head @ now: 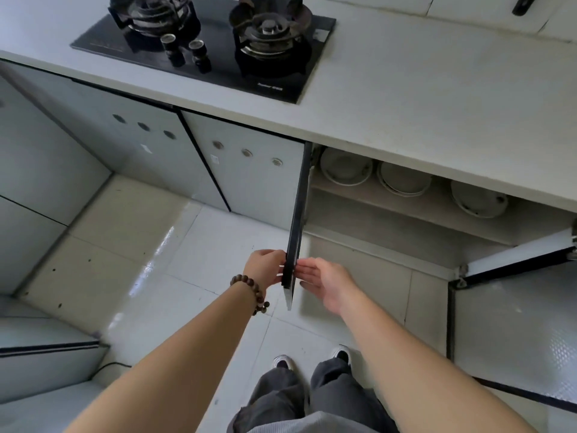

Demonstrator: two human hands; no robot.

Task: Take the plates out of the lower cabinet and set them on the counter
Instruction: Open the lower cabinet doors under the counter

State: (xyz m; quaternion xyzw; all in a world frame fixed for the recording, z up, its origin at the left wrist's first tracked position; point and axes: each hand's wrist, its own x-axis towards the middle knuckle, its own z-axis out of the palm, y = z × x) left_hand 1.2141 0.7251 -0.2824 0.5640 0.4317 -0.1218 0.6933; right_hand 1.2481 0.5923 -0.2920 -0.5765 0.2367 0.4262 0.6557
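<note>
The step in hand is opening up. The lower cabinet (406, 220) has its left door (296, 220) swung out edge-on toward the person and its right door (515, 323) laid wide open. The left hand (265, 267) curls round the left door's free edge. The right hand (327, 282) has its fingers straight, touching the door's inner face. The plates (404, 179) sit untouched in three stacks along the upper shelf (359, 195), tucked just under the front edge of the desk (437, 104). Next, I judge, both hands must leave the door, reach down and in beneath that overhang, and draw a stack out level. The left door's edge crowds the nearest stack, and the right side looks roomier. The desk has bare surface right of the gas hob (203, 42), toward its right edge.
</note>
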